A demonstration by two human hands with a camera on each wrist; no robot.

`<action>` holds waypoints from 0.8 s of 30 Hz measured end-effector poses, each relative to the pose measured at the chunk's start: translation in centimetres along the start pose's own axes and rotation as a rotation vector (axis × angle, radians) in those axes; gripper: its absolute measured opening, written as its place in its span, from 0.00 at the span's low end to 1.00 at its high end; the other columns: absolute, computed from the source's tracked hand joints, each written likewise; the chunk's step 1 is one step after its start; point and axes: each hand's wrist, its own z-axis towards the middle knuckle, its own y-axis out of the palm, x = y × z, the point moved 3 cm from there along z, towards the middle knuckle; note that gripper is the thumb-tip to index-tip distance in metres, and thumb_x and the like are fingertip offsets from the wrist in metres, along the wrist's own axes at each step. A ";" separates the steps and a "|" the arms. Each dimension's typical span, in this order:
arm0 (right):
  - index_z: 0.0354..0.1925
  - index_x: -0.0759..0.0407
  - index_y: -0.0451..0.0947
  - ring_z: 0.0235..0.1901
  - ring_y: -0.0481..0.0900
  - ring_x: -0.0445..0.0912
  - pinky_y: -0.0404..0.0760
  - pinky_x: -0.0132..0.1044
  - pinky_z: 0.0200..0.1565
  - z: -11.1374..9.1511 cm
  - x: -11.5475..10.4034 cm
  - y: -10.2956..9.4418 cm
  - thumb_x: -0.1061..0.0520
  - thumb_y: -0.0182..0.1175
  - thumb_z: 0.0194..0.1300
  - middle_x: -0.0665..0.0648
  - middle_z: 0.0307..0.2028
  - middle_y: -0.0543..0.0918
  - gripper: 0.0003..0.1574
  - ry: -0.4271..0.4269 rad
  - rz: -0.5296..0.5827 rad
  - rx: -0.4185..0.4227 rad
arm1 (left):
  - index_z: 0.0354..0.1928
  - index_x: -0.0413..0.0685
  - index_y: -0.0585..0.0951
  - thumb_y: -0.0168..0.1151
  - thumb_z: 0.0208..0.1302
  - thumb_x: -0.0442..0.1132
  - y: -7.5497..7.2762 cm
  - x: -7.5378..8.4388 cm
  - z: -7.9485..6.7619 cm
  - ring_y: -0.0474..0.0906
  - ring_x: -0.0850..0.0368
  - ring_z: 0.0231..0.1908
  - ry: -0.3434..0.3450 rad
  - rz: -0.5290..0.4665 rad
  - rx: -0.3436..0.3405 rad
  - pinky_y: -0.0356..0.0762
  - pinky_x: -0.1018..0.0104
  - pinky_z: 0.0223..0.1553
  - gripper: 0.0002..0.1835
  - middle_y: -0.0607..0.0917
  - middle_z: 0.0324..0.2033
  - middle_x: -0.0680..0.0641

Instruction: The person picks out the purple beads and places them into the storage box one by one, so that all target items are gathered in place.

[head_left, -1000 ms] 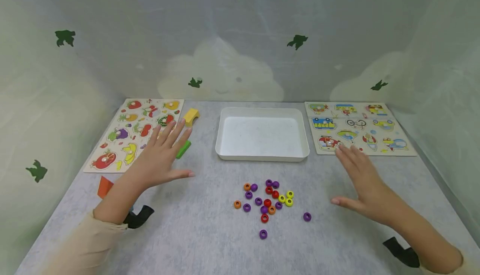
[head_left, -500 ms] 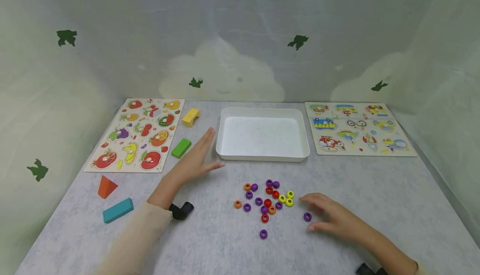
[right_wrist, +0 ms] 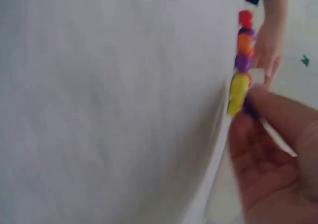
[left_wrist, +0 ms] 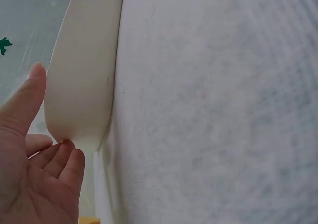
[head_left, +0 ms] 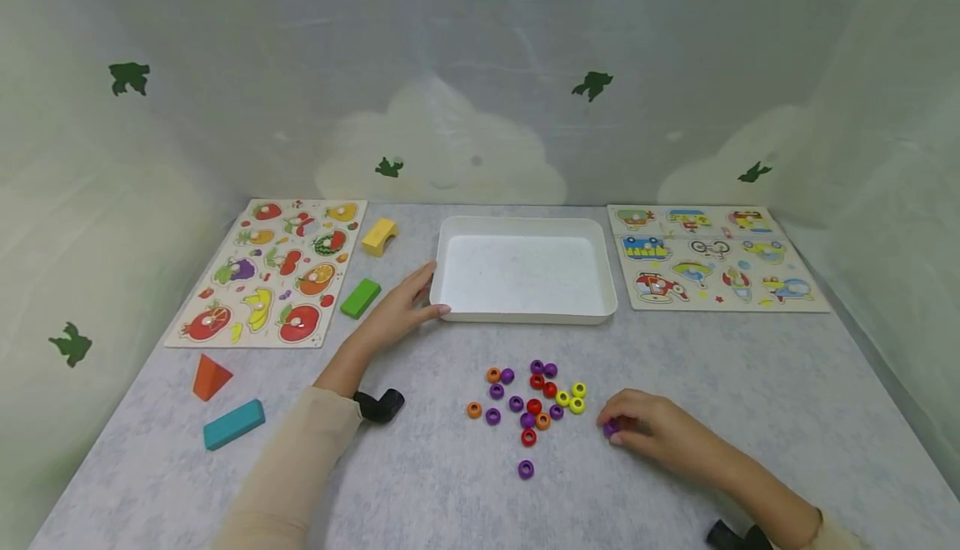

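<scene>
The left hand [head_left: 397, 317] holds the white tray [head_left: 532, 317] by its near left corner, fingers [left_wrist: 73, 169] around it. Loose beads [head_left: 534, 407] lie nearer on the surface [head_left: 420, 483]; beside them, the right hand [head_left: 663, 432] pinches a purple bead [head_left: 611, 427].

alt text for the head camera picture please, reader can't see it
A person's right hand pinches a purple bead beside scattered beads on a grey table, while the left hand touches a white tray. Left of the tray are four blocks and a fruit puzzle; right, a vehicle puzzle.
</scene>
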 end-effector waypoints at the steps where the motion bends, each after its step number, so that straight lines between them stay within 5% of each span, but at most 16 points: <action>1: 0.37 0.46 0.74 0.34 0.71 0.35 0.74 0.26 0.35 0.3 -0.2 -0.4 0.53 0.55 0.53 0.42 0.36 0.74 0.10 -0.004 -0.011 0.017 | 0.63 0.50 0.45 0.56 0.45 0.57 0.0 0.0 0.0 0.47 0.61 0.58 -0.007 0.002 -0.003 0.53 0.68 0.56 0.46 0.47 0.61 0.52; 6: 0.38 0.52 0.73 0.33 0.71 0.36 0.75 0.28 0.35 2.9 -1.0 -3.2 0.60 0.57 0.51 0.44 0.35 0.74 0.13 -0.073 -0.031 0.171 | 0.62 0.45 0.48 0.57 0.48 0.52 -0.3 1.4 -0.5 0.50 0.55 0.58 -0.002 -0.034 -0.004 0.54 0.64 0.56 0.43 0.49 0.60 0.47; 13: 0.40 0.54 0.72 0.35 0.72 0.39 0.74 0.31 0.39 9.0 0.4 -6.5 0.59 0.57 0.51 0.48 0.36 0.74 0.14 -0.014 0.024 0.318 | 0.61 0.41 0.50 0.59 0.49 0.44 -0.4 2.8 -1.1 0.53 0.50 0.56 -0.044 -0.072 0.005 0.55 0.61 0.55 0.40 0.51 0.60 0.42; 18: 0.41 0.61 0.72 0.37 0.72 0.43 0.74 0.34 0.41 13.2 2.7 -6.7 0.58 0.56 0.53 0.52 0.36 0.75 0.15 0.063 0.086 0.307 | 0.62 0.44 0.48 0.59 0.47 0.49 -0.1 1.1 -0.4 0.53 0.52 0.57 -0.055 -0.074 -0.009 0.56 0.63 0.55 0.43 0.51 0.60 0.44; 24: 0.39 0.56 0.73 0.37 0.72 0.44 0.72 0.37 0.42 16.5 4.4 -6.0 0.59 0.56 0.52 0.51 0.36 0.75 0.12 0.214 0.043 0.234 | 0.62 0.50 0.49 0.59 0.41 0.57 0.3 -0.6 0.2 0.53 0.58 0.56 -0.061 -0.074 -0.003 0.56 0.68 0.54 0.47 0.53 0.59 0.47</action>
